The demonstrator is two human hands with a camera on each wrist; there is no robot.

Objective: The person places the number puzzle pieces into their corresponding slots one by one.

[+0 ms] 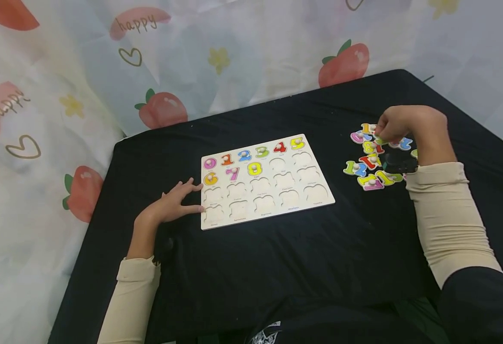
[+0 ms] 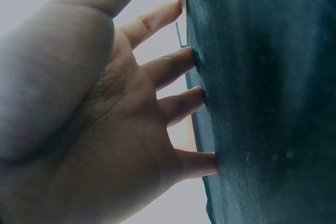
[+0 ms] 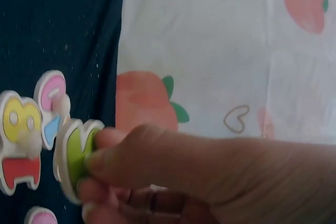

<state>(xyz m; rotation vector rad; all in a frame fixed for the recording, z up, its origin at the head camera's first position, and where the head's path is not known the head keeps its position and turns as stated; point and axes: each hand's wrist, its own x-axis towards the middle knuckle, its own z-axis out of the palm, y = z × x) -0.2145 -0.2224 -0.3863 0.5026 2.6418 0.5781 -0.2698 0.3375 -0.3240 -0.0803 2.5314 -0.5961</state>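
Observation:
A pale wooden number puzzle board [image 1: 268,215] lies on the table, with colored numerals 0 to 8 in its upper recesses. Fingers spread, my left hand [image 1: 167,203] touches the board's left edge with thumb and index fingertip; the other fingertips meet the black cloth in the left wrist view. Over at the right, my right hand [image 1: 399,125] pinches a green number puzzle piece [image 3: 79,150], tilted on edge. Beside it in the right wrist view lies a yellow-and-red 18 piece [image 3: 21,169]. Most of the green piece's numeral is hidden by my fingers.
Several loose number pieces [image 1: 371,182] with knobs are scattered around and below my right hand, some overlapping. Black cloth [image 1: 277,267] covers the table. Behind its far edge hangs a white curtain [image 1: 251,62] printed with red fruit.

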